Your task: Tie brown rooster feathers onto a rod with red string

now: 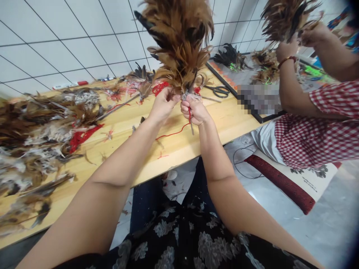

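A thick brown and black feather duster (pixel 182 45) stands upright over the table, its feathers fanning toward the tiled wall. Closed around its pale lower end is my right hand (pixel 196 109). Red string (pixel 176 132) hangs from this hand and trails across the wood to the left. My left hand (pixel 166 102) is beside the base of the feathers with thumb and fingers pinched together; what lies between them is too small to make out. Behind my hands are a tangle of red string (pixel 161 88) and black-handled scissors (pixel 220 90).
Loose feathers (pixel 42 127) cover the left of the wooden table (pixel 146 153), near a red-capped marker (pixel 71 84). At right, a person in a checked top (pixel 314 134) holds another feather bundle (pixel 286 18) over a black-framed board (pixel 260 118). A cushion (pixel 300 179) is below.
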Demonstrator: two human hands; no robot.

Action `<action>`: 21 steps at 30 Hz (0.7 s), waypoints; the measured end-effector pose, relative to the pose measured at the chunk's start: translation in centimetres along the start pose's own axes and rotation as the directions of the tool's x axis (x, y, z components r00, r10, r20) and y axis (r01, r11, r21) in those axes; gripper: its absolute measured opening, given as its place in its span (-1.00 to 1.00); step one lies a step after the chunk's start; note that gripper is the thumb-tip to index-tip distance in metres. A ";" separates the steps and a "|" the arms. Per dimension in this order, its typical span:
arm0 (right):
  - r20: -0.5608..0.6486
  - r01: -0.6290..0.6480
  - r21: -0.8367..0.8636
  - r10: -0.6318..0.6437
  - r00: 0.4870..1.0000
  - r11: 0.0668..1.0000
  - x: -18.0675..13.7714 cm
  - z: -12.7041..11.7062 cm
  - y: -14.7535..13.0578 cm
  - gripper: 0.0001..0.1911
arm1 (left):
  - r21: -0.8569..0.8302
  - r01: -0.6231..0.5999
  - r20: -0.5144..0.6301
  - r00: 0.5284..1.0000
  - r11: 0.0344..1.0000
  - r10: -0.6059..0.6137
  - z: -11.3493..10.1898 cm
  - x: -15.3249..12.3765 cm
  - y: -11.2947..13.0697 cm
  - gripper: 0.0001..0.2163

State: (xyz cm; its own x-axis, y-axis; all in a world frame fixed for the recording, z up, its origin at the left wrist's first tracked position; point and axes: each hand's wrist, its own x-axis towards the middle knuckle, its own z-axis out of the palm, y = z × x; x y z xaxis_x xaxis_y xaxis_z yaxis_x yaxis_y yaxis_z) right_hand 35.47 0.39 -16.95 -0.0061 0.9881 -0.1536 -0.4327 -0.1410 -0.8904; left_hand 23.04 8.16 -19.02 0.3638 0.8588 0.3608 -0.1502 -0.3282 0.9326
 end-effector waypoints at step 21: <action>-0.149 0.215 0.050 -0.206 0.967 0.975 1.0 -1.2 0.3 -0.43 | 0.172 0.295 0.474 0.812 0.940 -0.341 0.8 -2.9 -0.4 -0.83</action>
State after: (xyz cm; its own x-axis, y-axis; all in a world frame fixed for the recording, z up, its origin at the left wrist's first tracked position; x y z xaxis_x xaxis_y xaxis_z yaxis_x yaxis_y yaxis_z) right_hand 36.39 1.31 -17.86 0.2170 0.9757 -0.0292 -0.4681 0.0778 -0.8802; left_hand 22.83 5.49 -20.42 0.7823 0.6226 -0.0208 0.1238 -0.1226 0.9847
